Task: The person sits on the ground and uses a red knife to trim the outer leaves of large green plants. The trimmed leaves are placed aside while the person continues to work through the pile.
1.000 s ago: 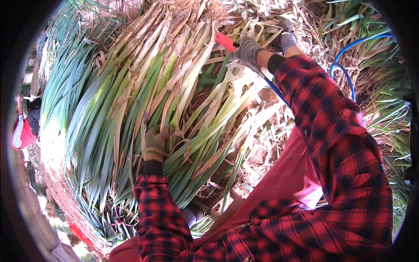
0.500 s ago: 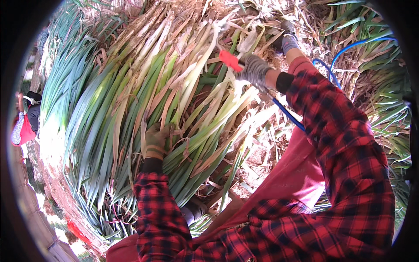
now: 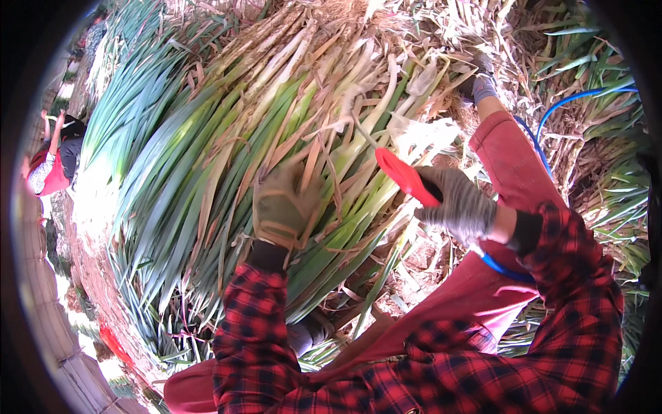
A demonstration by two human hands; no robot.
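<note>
A large pile of long green onions (image 3: 207,159) lies in front of me, with pale stalks toward the far side and green leaves toward me. Many outer leaves are dry and brown. My left hand (image 3: 285,205), in an olive work glove, is closed on leaves at the middle of the pile; its fingertips are partly hidden among them. In my right hand (image 3: 460,203), gloved in grey, is a red air blow gun (image 3: 403,177). Its thin metal nozzle points far left over the pale stalks, and a blue hose (image 3: 507,268) runs from its lower end.
More green onions (image 3: 600,159) lie along the right side. Dry peelings (image 3: 420,265) litter the ground between my legs. The blue hose also loops beyond my right knee. Far left, another person in red (image 3: 54,176) is near the pile's edge.
My right hand has drawn nearer to me and right with the blow gun, whose nozzle now shows clearly. My left hand has moved up and right over the leaves.
</note>
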